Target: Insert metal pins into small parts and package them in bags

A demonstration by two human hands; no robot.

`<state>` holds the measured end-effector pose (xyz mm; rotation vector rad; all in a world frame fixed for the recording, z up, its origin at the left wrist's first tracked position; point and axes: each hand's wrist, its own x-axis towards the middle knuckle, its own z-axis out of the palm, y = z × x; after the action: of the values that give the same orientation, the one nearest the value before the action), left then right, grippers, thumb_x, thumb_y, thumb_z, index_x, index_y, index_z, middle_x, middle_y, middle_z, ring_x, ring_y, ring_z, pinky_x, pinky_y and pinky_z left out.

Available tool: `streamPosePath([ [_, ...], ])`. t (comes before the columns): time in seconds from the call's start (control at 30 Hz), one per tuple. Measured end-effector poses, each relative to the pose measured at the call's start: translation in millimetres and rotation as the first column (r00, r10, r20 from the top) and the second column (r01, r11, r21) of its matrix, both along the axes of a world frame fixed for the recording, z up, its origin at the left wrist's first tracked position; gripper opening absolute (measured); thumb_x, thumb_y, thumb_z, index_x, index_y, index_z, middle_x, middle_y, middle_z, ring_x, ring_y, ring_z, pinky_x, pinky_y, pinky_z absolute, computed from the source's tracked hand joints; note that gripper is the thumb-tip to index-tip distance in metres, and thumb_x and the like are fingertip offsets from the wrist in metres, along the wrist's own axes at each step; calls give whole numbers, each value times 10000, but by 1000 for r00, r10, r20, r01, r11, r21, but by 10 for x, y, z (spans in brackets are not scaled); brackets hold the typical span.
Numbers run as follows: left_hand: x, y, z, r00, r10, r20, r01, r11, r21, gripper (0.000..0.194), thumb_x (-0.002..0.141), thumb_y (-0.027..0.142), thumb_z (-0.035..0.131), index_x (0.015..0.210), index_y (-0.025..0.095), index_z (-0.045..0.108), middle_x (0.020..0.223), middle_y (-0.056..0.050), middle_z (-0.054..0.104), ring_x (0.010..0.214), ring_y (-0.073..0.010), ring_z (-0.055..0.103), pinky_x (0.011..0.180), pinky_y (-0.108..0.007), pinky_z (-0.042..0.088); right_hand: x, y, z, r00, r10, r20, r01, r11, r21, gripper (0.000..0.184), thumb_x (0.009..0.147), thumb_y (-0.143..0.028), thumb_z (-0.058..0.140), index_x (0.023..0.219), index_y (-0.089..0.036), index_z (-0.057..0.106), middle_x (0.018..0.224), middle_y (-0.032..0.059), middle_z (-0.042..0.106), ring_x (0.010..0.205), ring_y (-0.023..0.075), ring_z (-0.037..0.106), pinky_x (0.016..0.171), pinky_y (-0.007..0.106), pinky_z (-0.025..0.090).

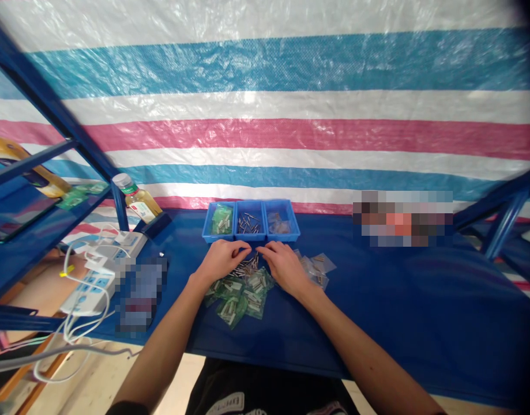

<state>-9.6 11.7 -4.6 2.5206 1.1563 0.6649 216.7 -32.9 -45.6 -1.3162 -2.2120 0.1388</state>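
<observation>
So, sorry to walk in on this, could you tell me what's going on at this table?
A person is working at a blue-covered table. Their left hand and right hand are curved on either side of a small heap of loose metal pins, above a pile of green plastic bags. Clear plastic bags lie to the right. Behind, a blue three-compartment tray holds a green bag, more metal pins and a clear bag.
</observation>
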Motion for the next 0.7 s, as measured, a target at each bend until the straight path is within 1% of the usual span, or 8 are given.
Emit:
streamPosePath([
  [0.07,15,-8,6,1000,-3,-12,3,1000,2,231,999,375,596,1012,234,779,549,38,547,493,-113,504,549,-244,312,-28,20,-19,999,-13,50,13,1000,-4,372,996,-111,530,1289,-283,682,1044,94,668,968,261,587,812,366,435],
  [0.13,23,-17,5,1000,3,-29,-3,1000,1,227,1000,369,595,1016,235,777,552,39,547,497,-111,504,558,-247,306,-46,33,-27,994,-34,106,35,999,-12,359,998,-119,534,1286,-276,681,1054,96,658,980,261,577,821,367,428],
  [0.27,37,-28,-6,997,8,-78,-10,1000,-15,206,1002,351,597,1029,243,770,571,38,569,536,-113,537,589,-245,310,-54,44,-25,983,-70,172,78,996,-37,244,1017,-169,540,1178,-250,704,1059,87,646,998,254,568,846,365,414],
  [0.4,41,-32,-3,996,2,-94,-4,1000,-25,192,1006,345,595,1033,254,762,592,40,594,552,-112,553,599,-240,322,-48,49,-29,984,-78,162,86,996,-37,152,1030,-201,543,1033,-224,693,1030,78,638,978,243,565,838,355,403],
  [0.53,34,-31,1,997,-8,-80,7,1000,-14,212,1017,347,578,1052,244,759,629,29,646,566,-118,584,606,-234,350,-33,43,-19,985,-77,151,80,997,-9,137,1022,-174,547,959,-215,661,990,70,638,950,242,561,817,354,393],
  [0.7,44,-42,0,999,-21,-34,21,1000,16,250,1025,375,571,1169,258,739,838,7,769,644,-130,661,649,-230,416,25,20,53,985,-119,125,115,993,42,122,1014,-155,549,960,-209,644,984,74,656,939,255,567,813,366,394],
])
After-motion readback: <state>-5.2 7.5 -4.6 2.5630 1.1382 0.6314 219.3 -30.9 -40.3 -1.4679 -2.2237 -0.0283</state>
